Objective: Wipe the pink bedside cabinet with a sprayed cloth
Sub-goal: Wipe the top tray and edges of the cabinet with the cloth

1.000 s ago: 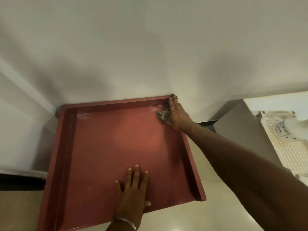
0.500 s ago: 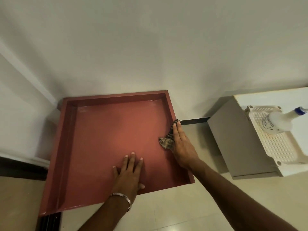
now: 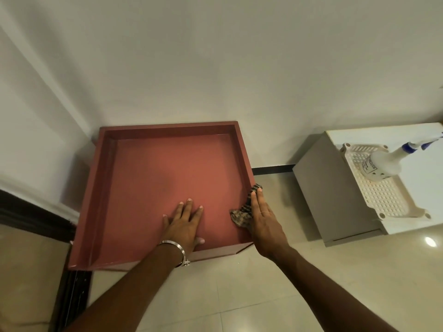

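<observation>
Pink cabinet [image 3: 148, 178] under flat left hand [image 3: 184, 224]; right hand [image 3: 263, 219] pressing checked cloth [image 3: 243, 213]; bottle label [image 3: 370, 165] illegible.

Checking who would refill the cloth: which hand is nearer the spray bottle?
Right. The right hand presses the cloth at the cabinet's right rim, nearer the spray bottle; the left hand lies flat mid-top, farther away.

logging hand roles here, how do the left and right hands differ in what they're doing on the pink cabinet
The left hand lies flat and empty on the pink cabinet top, fingers spread; the right hand presses a checked cloth against the right rim. The left wrist wears a metal bangle; the right is bare. Both touch the cabinet near its front edge.
</observation>
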The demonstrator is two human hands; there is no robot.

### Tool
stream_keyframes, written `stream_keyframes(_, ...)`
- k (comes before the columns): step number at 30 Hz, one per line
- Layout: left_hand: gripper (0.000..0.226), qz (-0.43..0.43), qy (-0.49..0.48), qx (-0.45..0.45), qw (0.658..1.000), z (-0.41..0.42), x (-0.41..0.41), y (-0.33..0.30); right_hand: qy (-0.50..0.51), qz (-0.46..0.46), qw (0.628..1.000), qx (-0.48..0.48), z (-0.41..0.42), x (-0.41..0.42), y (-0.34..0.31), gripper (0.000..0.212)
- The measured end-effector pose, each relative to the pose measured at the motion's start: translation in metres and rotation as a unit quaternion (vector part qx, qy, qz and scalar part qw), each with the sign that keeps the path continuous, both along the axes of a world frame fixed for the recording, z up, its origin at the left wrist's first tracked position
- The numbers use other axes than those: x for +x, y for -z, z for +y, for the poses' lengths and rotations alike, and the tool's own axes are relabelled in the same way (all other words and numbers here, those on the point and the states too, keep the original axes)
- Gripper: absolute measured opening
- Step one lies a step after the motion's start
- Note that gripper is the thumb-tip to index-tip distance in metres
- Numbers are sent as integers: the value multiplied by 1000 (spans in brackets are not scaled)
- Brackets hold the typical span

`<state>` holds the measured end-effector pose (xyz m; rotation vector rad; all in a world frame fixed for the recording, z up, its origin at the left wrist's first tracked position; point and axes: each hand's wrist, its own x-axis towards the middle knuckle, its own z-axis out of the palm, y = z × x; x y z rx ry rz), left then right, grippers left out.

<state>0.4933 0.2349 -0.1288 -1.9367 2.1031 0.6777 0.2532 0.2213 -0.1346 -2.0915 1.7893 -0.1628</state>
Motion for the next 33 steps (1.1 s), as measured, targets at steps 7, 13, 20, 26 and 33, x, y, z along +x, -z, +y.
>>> stream_keyframes(7,91,21,-10,-9,1000,3,13,5,-7,13,999,-34,20,-4,2,96)
stream_keyframes(13,82,-4,-86,-52,995,28,63,14,0,33,998,-54,34,-3,3,89)
stream_keyframes(20,77,-20,-143,-78,986,59,103,18,71,62,992,-80,56,20,0,78)
stream_keyframes(26,75,-30,-131,-84,987,80,126,18,90,104,983,-118,63,46,11,73)
stream_keyframes(33,74,-5,-135,-99,986,99,139,19,73,-15,996,-37,70,120,19,68)
